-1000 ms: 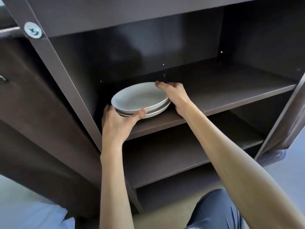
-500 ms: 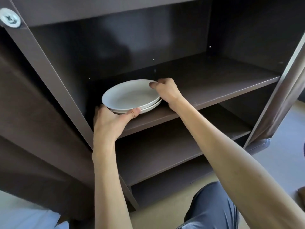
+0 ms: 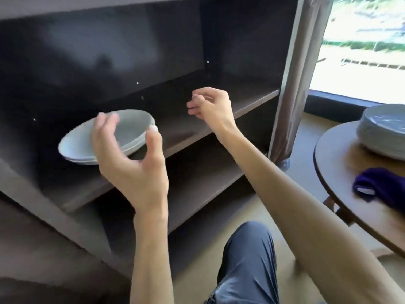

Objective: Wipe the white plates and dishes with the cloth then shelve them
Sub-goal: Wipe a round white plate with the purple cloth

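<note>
Two stacked white dishes (image 3: 76, 145) sit on the upper shelf (image 3: 179, 130) of a dark brown cabinet, at its left. My left hand (image 3: 131, 163) hovers in front of them, fingers spread and loosely curved, holding nothing. My right hand (image 3: 210, 108) is lifted off to the right of the dishes, fingers loosely curled, empty. A stack of several white plates (image 3: 383, 132) stands on a round wooden table (image 3: 341, 172) at the right, with a dark purple cloth (image 3: 379, 185) lying in front of it.
A lower shelf (image 3: 197, 185) sits beneath the dishes. The cabinet's right post (image 3: 291, 80) stands by a bright window (image 3: 361, 51). My knee in blue trousers (image 3: 247, 264) is below, over a beige floor.
Both hands have let go of the stacked dishes and drawn back from the shelf. The view has swung right, bringing the table, plate stack and cloth into sight.
</note>
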Tool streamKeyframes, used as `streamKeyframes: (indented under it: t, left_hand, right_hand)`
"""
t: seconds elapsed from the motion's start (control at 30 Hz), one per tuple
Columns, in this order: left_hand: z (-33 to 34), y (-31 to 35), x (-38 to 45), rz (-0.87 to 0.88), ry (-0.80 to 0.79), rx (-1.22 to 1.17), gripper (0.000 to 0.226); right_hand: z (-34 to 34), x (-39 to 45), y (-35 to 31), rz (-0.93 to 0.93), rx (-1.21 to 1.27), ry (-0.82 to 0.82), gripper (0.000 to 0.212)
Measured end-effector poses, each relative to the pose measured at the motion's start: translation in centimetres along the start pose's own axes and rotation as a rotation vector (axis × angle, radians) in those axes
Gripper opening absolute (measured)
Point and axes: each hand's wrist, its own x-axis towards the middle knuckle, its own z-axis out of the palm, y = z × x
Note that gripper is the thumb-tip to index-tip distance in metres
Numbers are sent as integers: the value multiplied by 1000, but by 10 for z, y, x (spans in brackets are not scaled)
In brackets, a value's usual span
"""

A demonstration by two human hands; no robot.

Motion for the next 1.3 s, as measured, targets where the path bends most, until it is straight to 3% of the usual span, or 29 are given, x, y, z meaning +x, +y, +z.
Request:
streamKeyframes:
  t: [0.07, 0.2, 0.4, 0.57, 0.63, 0.7, 0.77, 0.97, 1.13, 1.3]
  left_hand:
    - [46, 26, -28, 8, -13, -251, 28]
    - [123, 73, -85, -112, -301, -477, 21]
    - [213, 123, -178, -159, -778, -501, 20]
    - [294, 141, -237, -329, -1094, -359, 16]
    - [326, 146, -254, -428, -1138, -289, 11]
    - [356, 149, -268, -486, -1171, -192, 10]
    - [382, 149, -276, -501, -1186, -102, 26]
    - [448, 158, -271, -537, -1235, 25, 63]
    - [464, 152, -258, -552, -1371, 83, 39]
    - [474, 159, -249, -384, -1411, 150, 31]
  right_hand:
    - [-42, -8, -3, -8, 23, 94, 18]
    - [-130, -30, -1, -18, -5, 390, 17]
    - [-265, -84, 18, 93, -41, 749, 18]
    - [-348, -148, 63, 304, -404, 1001, 13]
    - [-372, -172, 84, 475, -605, 1015, 32]
    - [-391, -191, 102, 648, -833, 927, 65]
    - [-403, -198, 115, 716, -965, 805, 87]
    - [-427, -180, 125, 713, -1108, 784, 55]
    - [-449, -179, 108, 655, -1010, 895, 35]
    - [-463, -174, 92, 542, -828, 1100, 35]
